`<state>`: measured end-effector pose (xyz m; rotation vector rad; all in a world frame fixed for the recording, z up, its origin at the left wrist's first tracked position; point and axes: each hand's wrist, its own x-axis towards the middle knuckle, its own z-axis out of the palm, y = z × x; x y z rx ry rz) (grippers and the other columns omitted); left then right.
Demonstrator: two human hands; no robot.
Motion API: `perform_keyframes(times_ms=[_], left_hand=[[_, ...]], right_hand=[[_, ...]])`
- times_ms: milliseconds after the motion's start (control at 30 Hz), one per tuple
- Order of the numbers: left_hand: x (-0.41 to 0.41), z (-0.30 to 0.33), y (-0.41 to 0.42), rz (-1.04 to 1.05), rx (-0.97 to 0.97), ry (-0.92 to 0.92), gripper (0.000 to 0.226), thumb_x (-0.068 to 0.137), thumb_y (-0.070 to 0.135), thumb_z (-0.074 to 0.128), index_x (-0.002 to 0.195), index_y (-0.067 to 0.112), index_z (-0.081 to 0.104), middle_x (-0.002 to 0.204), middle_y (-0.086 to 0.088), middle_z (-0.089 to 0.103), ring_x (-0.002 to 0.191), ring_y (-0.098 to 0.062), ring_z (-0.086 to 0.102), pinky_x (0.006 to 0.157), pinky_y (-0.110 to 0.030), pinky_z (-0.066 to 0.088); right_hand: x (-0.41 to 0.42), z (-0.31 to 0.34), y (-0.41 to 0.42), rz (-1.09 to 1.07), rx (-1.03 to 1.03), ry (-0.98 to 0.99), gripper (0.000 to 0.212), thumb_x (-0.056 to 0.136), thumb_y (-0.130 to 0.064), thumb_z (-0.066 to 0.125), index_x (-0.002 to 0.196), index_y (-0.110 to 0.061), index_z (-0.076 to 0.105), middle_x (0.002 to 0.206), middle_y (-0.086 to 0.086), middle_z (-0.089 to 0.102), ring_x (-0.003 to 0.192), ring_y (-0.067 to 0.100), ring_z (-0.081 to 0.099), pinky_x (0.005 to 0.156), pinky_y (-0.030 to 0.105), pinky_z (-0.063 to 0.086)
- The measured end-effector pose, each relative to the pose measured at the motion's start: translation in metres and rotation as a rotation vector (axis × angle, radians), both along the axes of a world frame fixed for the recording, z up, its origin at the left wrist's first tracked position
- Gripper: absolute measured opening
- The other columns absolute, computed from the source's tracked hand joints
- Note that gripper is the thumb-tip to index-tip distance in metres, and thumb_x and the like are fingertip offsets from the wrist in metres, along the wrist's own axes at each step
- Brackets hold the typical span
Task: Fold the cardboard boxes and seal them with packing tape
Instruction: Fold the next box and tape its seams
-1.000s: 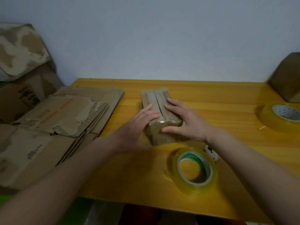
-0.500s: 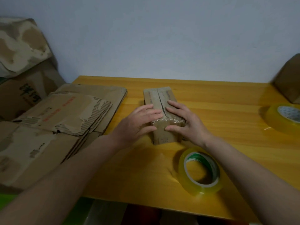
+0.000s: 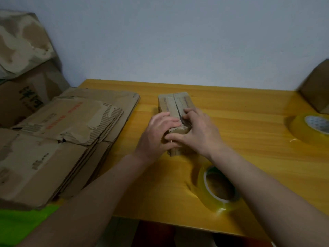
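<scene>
A small brown cardboard box [image 3: 175, 102] lies on the yellow wooden table [image 3: 258, 157], its top flaps closed with a seam down the middle. A glossy strip of tape covers its near end. My left hand [image 3: 158, 132] rests on the left top flap, and my right hand [image 3: 201, 132] on the right flap. The fingers of both press down beside the seam. Both thumbs reach onto the near face and almost meet there. A roll of clear packing tape [image 3: 219, 191] with a green core lies flat just under my right forearm.
A stack of flattened, torn cardboard boxes [image 3: 71, 125] covers the table's left side. Bigger worn boxes [image 3: 23, 43] pile up behind it at the wall. A second, wider tape roll [image 3: 309, 129] and a brown box [image 3: 316, 90] sit at the right edge.
Both hands have drawn together at the box's near end. The fingertips now sit closer to the seam and the thumbs have come onto the near face.
</scene>
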<state>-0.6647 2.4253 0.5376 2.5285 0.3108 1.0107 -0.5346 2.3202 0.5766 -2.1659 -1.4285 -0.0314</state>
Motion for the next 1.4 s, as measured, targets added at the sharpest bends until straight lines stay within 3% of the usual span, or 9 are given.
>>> perform_keyframes(times_ms=[167,333,467,667,900,1067,1167,1267,1400], left_hand=[[-0.004,0.001,-0.001,-0.039,0.008,0.058,0.072,0.066,0.048,0.078,0.125,0.011,0.061,0.131,0.003,0.056,0.134,-0.02,0.035,0.11,-0.037,0.028],[-0.01,0.009,0.006,-0.055,-0.044,0.113,0.061,0.088,0.064,0.044,0.128,0.021,0.059,0.132,0.015,0.049,0.133,-0.011,0.031,0.105,-0.023,0.022],[0.002,0.005,-0.004,0.048,0.06,0.068,0.041,0.094,0.038,0.046,0.123,0.015,0.064,0.12,-0.005,0.059,0.121,-0.022,0.038,0.102,-0.035,0.031],[0.006,0.0,-0.005,0.065,0.027,-0.015,0.038,0.092,0.033,0.049,0.114,0.009,0.069,0.115,-0.009,0.062,0.121,-0.023,0.04,0.105,-0.022,0.024],[0.006,-0.001,-0.013,0.062,-0.076,-0.008,0.038,0.094,0.03,0.044,0.118,0.009,0.066,0.124,-0.008,0.059,0.132,-0.025,0.037,0.113,-0.019,0.015],[0.002,0.004,-0.014,0.075,-0.134,0.049,0.038,0.088,0.033,0.063,0.123,0.018,0.063,0.13,-0.001,0.054,0.134,-0.016,0.03,0.111,-0.042,0.027],[0.001,0.014,-0.025,0.129,-0.215,0.038,0.046,0.076,0.033,0.079,0.117,0.02,0.064,0.126,0.003,0.053,0.13,-0.013,0.033,0.111,-0.041,0.031],[0.005,0.028,-0.037,0.304,-0.174,0.038,0.047,0.075,0.049,0.075,0.114,0.025,0.061,0.131,0.006,0.045,0.125,-0.008,0.032,0.107,-0.036,0.036],[0.016,0.029,-0.051,0.367,0.095,0.437,0.073,0.094,0.063,0.032,0.153,0.026,0.014,0.162,0.001,0.001,0.148,-0.013,-0.004,0.119,-0.037,-0.002]], right_hand=[[0.009,-0.005,-0.004,0.074,0.062,0.004,0.084,0.063,-0.071,0.065,0.126,-0.016,0.059,0.143,-0.008,0.047,0.125,0.016,0.046,0.101,0.034,0.041],[0.032,-0.006,-0.018,0.292,0.106,0.15,0.057,0.081,-0.041,0.067,0.131,-0.016,0.057,0.144,-0.008,0.045,0.131,0.007,0.042,0.109,0.034,0.037],[0.038,-0.012,-0.017,0.391,0.091,0.073,0.044,0.094,-0.034,0.049,0.135,-0.02,0.052,0.149,-0.001,0.038,0.136,0.015,0.034,0.114,0.032,0.027],[0.048,-0.014,-0.017,0.489,0.09,0.016,0.042,0.095,-0.033,0.045,0.134,-0.018,0.053,0.145,0.002,0.044,0.139,0.021,0.033,0.118,0.031,0.02],[0.059,-0.017,-0.035,0.449,0.006,0.033,0.051,0.099,-0.037,0.029,0.148,-0.024,0.028,0.159,-0.005,0.012,0.146,0.008,0.01,0.119,0.023,0.011],[0.049,-0.01,-0.041,0.36,0.066,0.244,0.044,0.098,-0.028,0.039,0.142,-0.022,0.042,0.157,-0.006,0.02,0.142,0.008,0.023,0.115,0.022,0.021],[0.045,-0.009,-0.049,0.347,-0.028,0.36,0.055,0.099,-0.03,0.04,0.149,-0.035,0.016,0.157,-0.009,0.011,0.145,0.009,0.013,0.118,0.03,0.016],[0.042,-0.015,-0.06,0.148,0.016,0.512,0.066,0.097,-0.037,0.044,0.151,-0.034,0.005,0.154,-0.001,0.026,0.14,0.016,0.028,0.114,0.038,0.028],[0.044,-0.018,-0.061,-0.097,-0.226,0.371,0.05,0.101,-0.033,0.04,0.146,-0.012,0.034,0.147,0.009,0.042,0.133,0.026,0.041,0.106,0.036,0.035]])
